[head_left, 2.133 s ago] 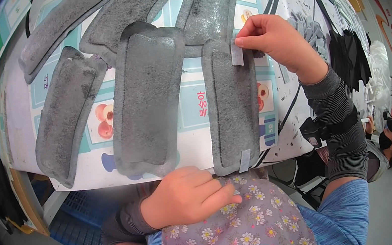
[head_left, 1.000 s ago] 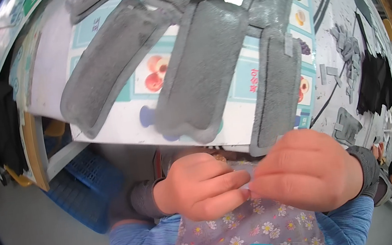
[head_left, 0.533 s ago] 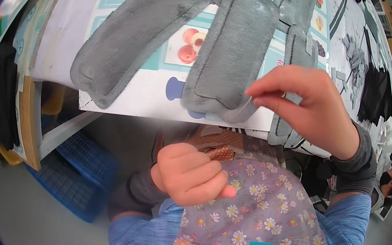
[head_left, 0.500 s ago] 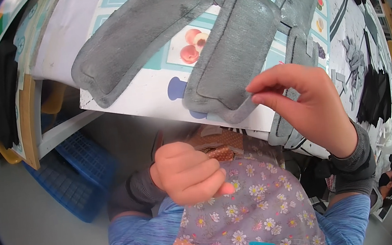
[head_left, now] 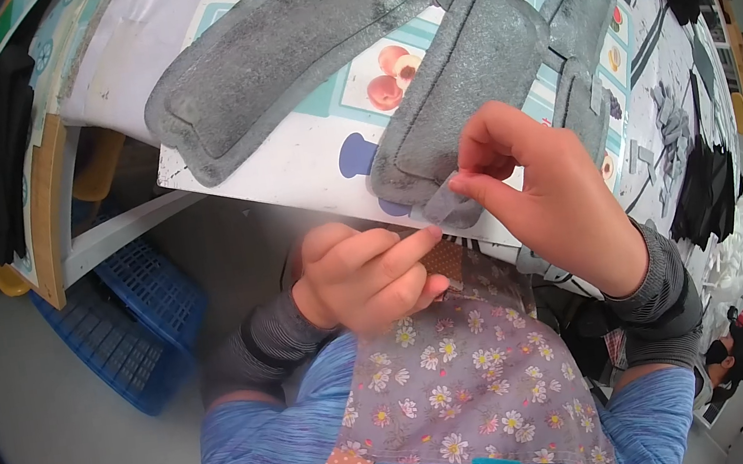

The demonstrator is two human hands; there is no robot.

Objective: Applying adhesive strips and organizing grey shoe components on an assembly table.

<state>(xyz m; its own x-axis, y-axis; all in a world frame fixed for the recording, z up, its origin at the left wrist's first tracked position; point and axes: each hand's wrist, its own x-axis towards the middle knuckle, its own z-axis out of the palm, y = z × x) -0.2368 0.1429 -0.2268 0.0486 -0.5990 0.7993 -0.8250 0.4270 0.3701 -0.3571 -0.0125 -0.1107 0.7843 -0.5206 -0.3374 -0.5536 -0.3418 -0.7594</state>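
Several grey padded fabric pieces with stitched edges lie joined at the table's far side. The middle grey padded piece (head_left: 456,92) reaches down to the table's near edge. My right hand (head_left: 542,194) is closed in a pinch at its near right corner, which looks bent up between thumb and forefinger; the exact grip is partly hidden. Just left and below, my left hand (head_left: 372,270) has its forefinger stretched toward that corner, the other fingers curled and the thumb apart. It holds nothing visible. A longer grey padded piece (head_left: 272,65) slants away at the left.
Under the pads is a white printed sheet (head_left: 278,174) with fruit pictures. Small grey scraps (head_left: 669,119) and black fabric (head_left: 706,194) lie at right. Blue plastic baskets (head_left: 121,338) stand on the floor at left. Another person (head_left: 731,357) is at far right.
My right hand has moved slightly left and the pad's corner has bent up at its fingertips. My left hand has risen toward it, its forefinger uncurling from a fist.
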